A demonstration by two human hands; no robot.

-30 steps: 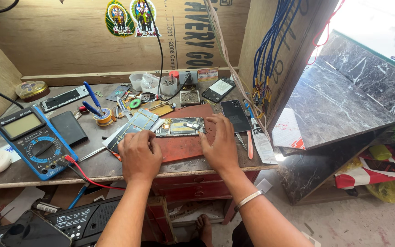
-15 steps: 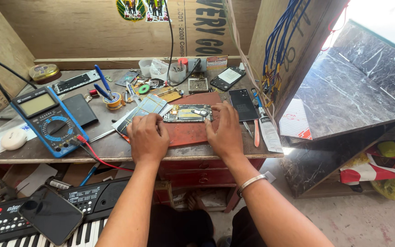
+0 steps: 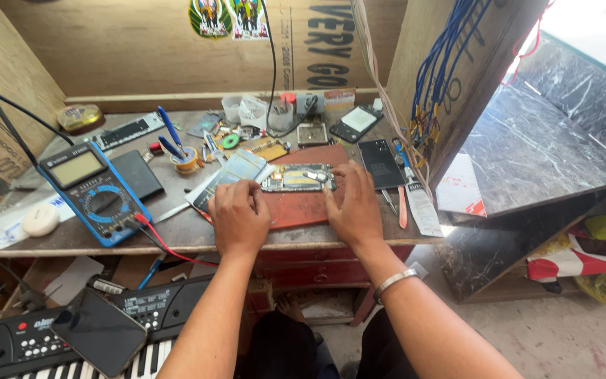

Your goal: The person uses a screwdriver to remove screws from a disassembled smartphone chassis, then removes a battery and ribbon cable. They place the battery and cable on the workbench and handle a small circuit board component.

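Since a moment ago the hands have hardly moved; both stay at the opened phone, and only the view has dipped a little, so more of the keyboard shows below.

The biggest thing is the wooden workbench (image 3: 71, 242), crowded with small parts. Under its front edge sits a black music keyboard (image 3: 8, 344) with a dark phone (image 3: 99, 331) lying on top of it. On the left side of the bench lies a blue meter (image 3: 92, 193) with a red wire. In the middle is a red mat (image 3: 303, 208).

The opened phone (image 3: 297, 178) lies flat on the far part of that mat, between the two hands. The left hand (image 3: 240, 217) rests curled at the phone's left end, its fingers bent in; whether they pinch anything cannot be told. The right hand (image 3: 353, 207) lies flat, fingers spread, with its fingertips touching the phone's right end. A metal bracelet (image 3: 395, 281) circles the right wrist. A small roll of tape (image 3: 189, 160) sits behind.
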